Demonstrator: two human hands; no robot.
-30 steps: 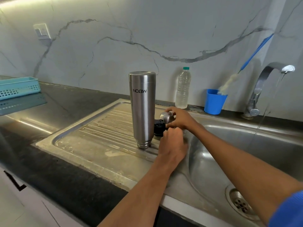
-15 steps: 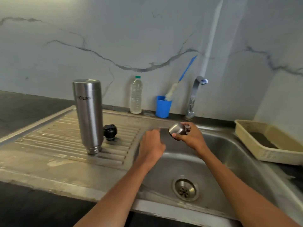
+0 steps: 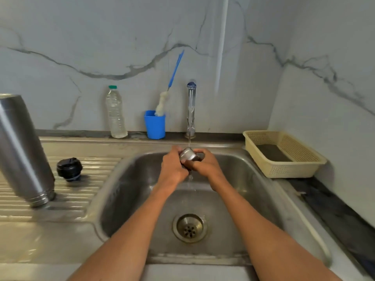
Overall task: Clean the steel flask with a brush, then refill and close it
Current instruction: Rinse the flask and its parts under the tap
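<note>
Head view caught both hands meeting over the sink basin [image 3: 125, 199], right under the tap [image 3: 191, 110], and a thin stream of water was running down onto what they held. That was the steel cap [image 3: 187, 154], small and shiny, gripped between the two hands: the left hand [image 3: 173, 169] was curled round its near-left side, the right hand [image 3: 205, 165] wrapped round it from the right, fingers bent over the top edge. Water dripped off below the hands toward the drain [image 3: 189, 228]. Which way the cap's open end faced was hard to make out, since motion blur and fingers covered most of it. Off to the left, the steel flask [image 3: 22, 151] stood upside down on the ribbed draining board [image 3: 85, 191], its mouth against the ridges, leaning in the frame from the wide lens. Just beside it to the right lay the black stopper [image 3: 69, 169], on the same board and apart from the flask. Against the marble wall at the back, a clear plastic bottle [image 3: 115, 114] with a green cap stood near a blue cup [image 3: 154, 124], and the bottle brush [image 3: 169, 88] rested in that cup, white bristles low, blue handle slanting up to the right. On the right of the sink sat a beige plastic basket [image 3: 288, 169] on the dark counter [image 3: 334, 209].
</note>
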